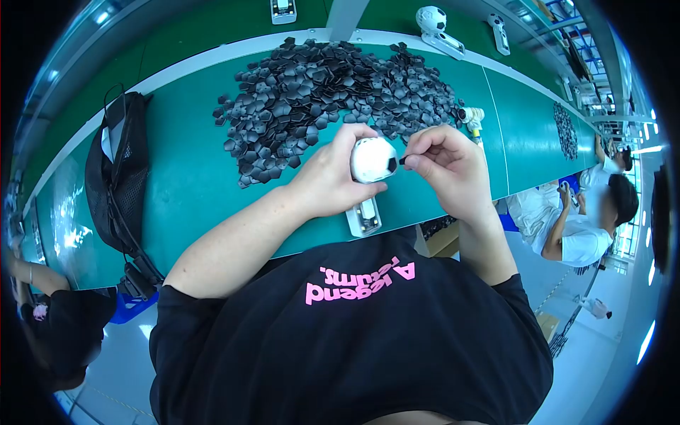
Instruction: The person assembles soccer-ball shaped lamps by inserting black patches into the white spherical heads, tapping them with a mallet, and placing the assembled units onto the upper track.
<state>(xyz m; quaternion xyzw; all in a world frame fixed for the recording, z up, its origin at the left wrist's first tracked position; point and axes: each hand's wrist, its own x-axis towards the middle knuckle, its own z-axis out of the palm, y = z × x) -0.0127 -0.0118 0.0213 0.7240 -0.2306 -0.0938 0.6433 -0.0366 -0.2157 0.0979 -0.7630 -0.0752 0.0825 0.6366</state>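
My left hand (333,173) is wrapped around a white toy football (370,160), thumb below it and fingers over the top. A black patch shows on the ball's right side. Under the ball a white rectangular base (365,218) sticks out; whether the two are joined is partly hidden by my hand. Just right of the ball, my right hand (448,170) pinches a small black piece (404,161) between thumb and fingertips, close to the ball but apart from it. Beyond both hands lies a large heap of black pentagon pieces (304,92) on the green table (191,177).
A black mesh bag (120,170) lies at left. Near my right hand stands a white-and-yellow fitting (473,119). On the back shelf are another football on a base (432,25) and more white units (499,34). Co-workers (588,227) sit at right; another person (64,319) is at left.
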